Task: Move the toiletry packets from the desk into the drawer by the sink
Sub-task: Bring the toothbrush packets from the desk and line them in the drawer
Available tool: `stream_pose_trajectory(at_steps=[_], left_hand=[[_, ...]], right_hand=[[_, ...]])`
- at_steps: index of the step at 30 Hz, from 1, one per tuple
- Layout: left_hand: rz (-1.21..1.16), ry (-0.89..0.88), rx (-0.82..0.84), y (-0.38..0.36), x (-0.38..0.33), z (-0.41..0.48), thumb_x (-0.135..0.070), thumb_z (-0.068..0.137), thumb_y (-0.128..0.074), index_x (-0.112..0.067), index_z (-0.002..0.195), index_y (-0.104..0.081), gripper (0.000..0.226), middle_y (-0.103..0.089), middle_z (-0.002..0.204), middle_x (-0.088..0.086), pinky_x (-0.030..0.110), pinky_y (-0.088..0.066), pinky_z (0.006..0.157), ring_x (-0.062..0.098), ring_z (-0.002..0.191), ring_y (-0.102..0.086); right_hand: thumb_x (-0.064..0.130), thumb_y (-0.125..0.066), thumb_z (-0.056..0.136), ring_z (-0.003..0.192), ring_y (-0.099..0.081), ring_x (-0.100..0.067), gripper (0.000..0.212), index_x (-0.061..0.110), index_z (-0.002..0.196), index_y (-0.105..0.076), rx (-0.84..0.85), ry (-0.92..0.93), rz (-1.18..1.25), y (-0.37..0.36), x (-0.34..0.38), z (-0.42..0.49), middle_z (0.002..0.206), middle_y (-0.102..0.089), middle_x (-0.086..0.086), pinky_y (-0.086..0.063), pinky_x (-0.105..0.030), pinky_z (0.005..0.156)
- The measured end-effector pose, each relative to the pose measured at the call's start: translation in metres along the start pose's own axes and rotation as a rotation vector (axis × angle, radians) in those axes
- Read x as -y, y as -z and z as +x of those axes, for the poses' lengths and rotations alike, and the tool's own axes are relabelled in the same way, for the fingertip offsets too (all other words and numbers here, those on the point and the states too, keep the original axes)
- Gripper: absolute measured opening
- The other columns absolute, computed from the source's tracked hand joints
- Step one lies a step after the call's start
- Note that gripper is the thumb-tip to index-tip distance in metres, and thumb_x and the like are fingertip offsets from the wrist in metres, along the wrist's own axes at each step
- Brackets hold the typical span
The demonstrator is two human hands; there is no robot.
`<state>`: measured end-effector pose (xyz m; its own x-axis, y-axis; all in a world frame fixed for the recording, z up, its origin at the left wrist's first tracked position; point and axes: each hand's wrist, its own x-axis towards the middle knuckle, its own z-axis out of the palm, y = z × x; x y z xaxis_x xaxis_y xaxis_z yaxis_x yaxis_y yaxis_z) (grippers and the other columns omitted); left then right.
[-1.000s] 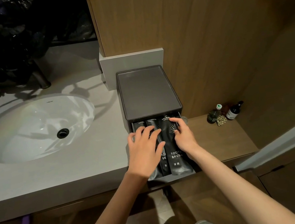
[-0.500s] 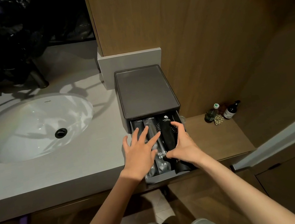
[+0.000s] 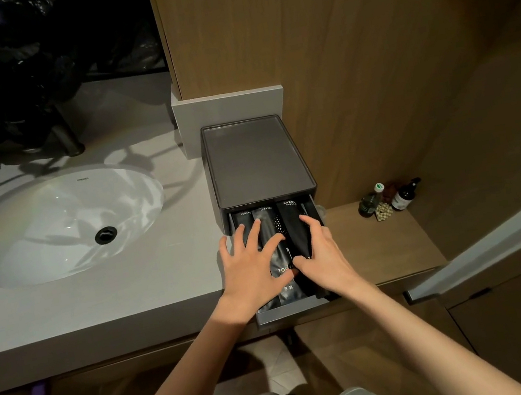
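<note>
Step in hand: settling. The toiletry packets (image 3: 279, 253) already lie in the open drawer (image 3: 289, 312), side by side lengthwise. I judge this the tidying touch after placing them.
Location of packets: inside the drawer, which stands pulled out from the dark box (image 3: 256, 163) on the counter (image 3: 129, 290), beside the sink (image 3: 55, 226). None show elsewhere in view.
Left hand (image 3: 250, 268): my fingers are straight and spread wide, lying flat on the left and middle packets and pressing them down.
Right hand (image 3: 323, 256): forefinger and thumb set well apart on the rightmost packet, lightly arched. They press rather than pinch. My other fingers are hidden at the drawer's right wall.
Next move, in my judgement: lift both hands clear and push the drawer front home. The packets must sit low enough to pass under the box's edge.
Materials: the packets are dark, glossy, soft film with pale print, and likely slippery. The box is matt grey with a rimmed, flat top. The sink is a glazed white oval, and the counter is smooth pale stone.
Nearby: small bottles (image 3: 388, 199) on the wooden ledge (image 3: 382, 245).
</note>
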<state>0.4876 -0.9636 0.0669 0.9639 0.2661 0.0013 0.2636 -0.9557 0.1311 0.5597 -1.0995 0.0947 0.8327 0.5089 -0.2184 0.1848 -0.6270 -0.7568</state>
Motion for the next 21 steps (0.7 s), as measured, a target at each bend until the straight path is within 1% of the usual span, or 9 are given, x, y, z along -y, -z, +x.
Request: stream_pose_trajectory(at_steps=[2,4,6,10,14,16,17,19,21], left_hand=[[0.002,-0.004,-0.008,0.0,0.001,0.0,-0.073,0.077,-0.044,-0.045,0.14,-0.029,0.071,-0.014,0.161,0.002,0.059,-0.001,0.111,0.032,0.146,-0.009],[0.009,-0.013,-0.013,0.001,0.004,0.0,-0.073,0.076,-0.043,-0.045,0.14,-0.031,0.07,-0.015,0.16,0.002,0.058,-0.002,0.111,0.031,0.146,-0.011],[0.019,-0.026,-0.021,0.001,0.006,0.0,-0.073,0.077,-0.042,-0.045,0.139,-0.033,0.069,-0.018,0.16,0.001,0.057,-0.004,0.111,0.03,0.146,-0.013],[0.035,-0.044,-0.042,0.001,0.011,-0.001,-0.074,0.078,-0.038,-0.047,0.138,-0.033,0.066,-0.019,0.16,-0.001,0.057,-0.005,0.111,0.029,0.146,-0.016],[0.058,-0.058,-0.031,0.003,0.013,0.0,-0.077,0.078,-0.032,-0.047,0.141,-0.029,0.069,-0.015,0.16,-0.001,0.058,-0.002,0.111,0.028,0.146,-0.015],[0.068,-0.063,-0.03,0.003,0.014,0.0,-0.078,0.078,-0.03,-0.048,0.141,-0.027,0.07,-0.014,0.161,-0.001,0.058,-0.001,0.111,0.028,0.146,-0.014],[0.07,-0.066,-0.03,0.003,0.014,0.0,-0.079,0.078,-0.03,-0.048,0.141,-0.027,0.07,-0.014,0.161,-0.002,0.058,-0.001,0.111,0.027,0.146,-0.014],[0.071,-0.072,-0.031,0.004,0.015,0.0,-0.078,0.079,-0.03,-0.049,0.141,-0.027,0.069,-0.014,0.161,-0.002,0.058,-0.002,0.111,0.027,0.146,-0.015],[0.071,-0.077,-0.026,0.006,0.016,0.0,-0.077,0.08,-0.031,-0.05,0.14,-0.027,0.067,-0.013,0.161,-0.003,0.058,-0.002,0.111,0.027,0.146,-0.015]], right_hand=[[0.01,-0.058,0.083,0.139,-0.03,-0.025,0.083,0.03,0.15,-0.012,0.026,0.009,0.003,-0.001,0.002,0.003,0.152,-0.021,-0.007,-0.035,-0.041,0.109],[0.012,-0.059,0.084,0.144,-0.017,-0.026,0.085,0.028,0.151,-0.011,0.043,0.022,-0.028,-0.003,0.003,0.006,0.156,-0.018,-0.006,-0.025,-0.043,0.113],[0.015,-0.059,0.084,0.147,-0.005,-0.03,0.088,0.031,0.153,-0.007,0.081,0.016,-0.059,-0.004,0.002,0.007,0.16,-0.009,-0.007,-0.017,-0.047,0.115],[0.024,-0.059,0.087,0.147,0.01,-0.032,0.086,0.039,0.152,-0.005,0.162,0.011,-0.085,-0.002,-0.003,0.006,0.161,0.012,-0.002,-0.014,-0.05,0.115],[0.031,-0.055,0.094,0.148,0.009,-0.022,0.071,0.034,0.152,-0.014,0.216,0.074,-0.157,0.005,-0.01,0.002,0.161,0.014,-0.002,-0.011,-0.041,0.117],[0.025,-0.051,0.097,0.149,0.004,-0.021,0.066,0.033,0.152,-0.015,0.254,0.101,-0.175,0.007,-0.015,-0.001,0.161,0.012,-0.001,-0.012,-0.035,0.118],[0.021,-0.049,0.098,0.149,0.0,-0.021,0.065,0.032,0.152,-0.015,0.273,0.115,-0.188,0.008,-0.018,-0.003,0.161,0.012,0.0,-0.016,-0.031,0.116],[0.013,-0.049,0.097,0.148,-0.012,-0.021,0.067,0.032,0.152,-0.015,0.3,0.132,-0.218,0.01,-0.02,-0.005,0.162,0.009,-0.001,-0.024,-0.019,0.107],[0.009,-0.05,0.096,0.148,-0.014,-0.021,0.068,0.03,0.152,-0.016,0.31,0.137,-0.238,0.01,-0.019,-0.003,0.162,0.006,-0.002,-0.022,-0.018,0.108]])
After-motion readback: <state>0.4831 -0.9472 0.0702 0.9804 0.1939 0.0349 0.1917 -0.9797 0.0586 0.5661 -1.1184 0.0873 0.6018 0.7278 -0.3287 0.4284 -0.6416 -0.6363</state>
